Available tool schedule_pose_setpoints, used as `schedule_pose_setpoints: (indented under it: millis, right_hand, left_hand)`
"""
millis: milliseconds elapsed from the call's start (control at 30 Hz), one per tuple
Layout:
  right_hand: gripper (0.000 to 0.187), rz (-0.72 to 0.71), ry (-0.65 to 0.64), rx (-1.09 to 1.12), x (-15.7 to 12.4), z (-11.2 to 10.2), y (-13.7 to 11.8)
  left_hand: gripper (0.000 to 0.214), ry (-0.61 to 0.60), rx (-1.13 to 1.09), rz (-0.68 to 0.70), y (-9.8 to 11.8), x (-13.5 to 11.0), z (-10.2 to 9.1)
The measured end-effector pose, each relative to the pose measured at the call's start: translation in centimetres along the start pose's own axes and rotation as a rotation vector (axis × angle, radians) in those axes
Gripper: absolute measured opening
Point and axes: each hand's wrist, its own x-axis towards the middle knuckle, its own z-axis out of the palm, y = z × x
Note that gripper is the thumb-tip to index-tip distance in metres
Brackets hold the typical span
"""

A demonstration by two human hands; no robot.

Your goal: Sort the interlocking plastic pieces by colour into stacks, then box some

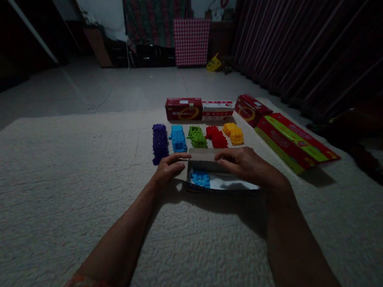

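An opened cardboard box (228,181) lies before me on the quilted mat, its flaps raised. Inside it, at the left end, is a light blue plastic interlocking block (200,178). My left hand (171,167) grips the box's left end flap between thumb and fingers. Over the right half of the box, my right hand (242,163) has its fingers bent around the back flap; the hand hides part of the interior. Just beyond the box stand rows of joined blocks: purple (159,142), blue (178,138), green (197,137), red (217,137) and yellow (233,133).
Behind the blocks are a dark red carton (184,109) and a white-and-red carton (218,110). Another red carton (253,109) and a long red-and-green carton (295,141) lie at the right. Dark curtains (302,31) hang along the right side of the mat (80,180).
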Motion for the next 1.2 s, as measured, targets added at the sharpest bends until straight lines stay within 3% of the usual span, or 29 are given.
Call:
schedule_pose_setpoints:
  millis: [200, 400, 533, 633, 700, 900, 1200]
  right_hand:
    - [0.027, 0.051, 0.099, -0.034, 0.4, 0.0, 0.5]
    - [0.025, 0.006, 0.066, -0.141, 3.2, -0.6, -1.6]
    - [0.023, -0.092, 0.033, -0.224, 7.3, -0.9, -3.4]
    - [0.025, -0.109, -0.030, -0.312, 10.8, 0.1, -4.1]
    - [0.026, -0.078, -0.059, -0.371, 12.7, 1.2, -4.2]
    - [0.030, 0.001, -0.156, -0.536, 15.8, 3.8, -4.8]
    - [0.034, 0.050, -0.239, -0.695, 17.7, 5.7, -6.2]
  left_hand:
    - [0.029, 0.035, -0.064, 0.039, 0.6, 0.1, 0.5]
    - [0.031, 0.110, -0.189, 0.065, 0.5, 0.4, 0.6]
    - [0.033, 0.357, -0.291, 0.126, 0.4, 1.3, -0.3]
    - [0.030, 0.578, -0.255, 0.168, 0.5, 1.8, -1.0]
    - [0.027, 0.658, -0.217, 0.198, 0.6, 1.9, -1.3]
    - [0.022, 0.693, -0.157, 0.294, 0.3, 2.2, -1.0]
    - [0.021, 0.717, -0.148, 0.319, -0.1, 2.6, -1.2]
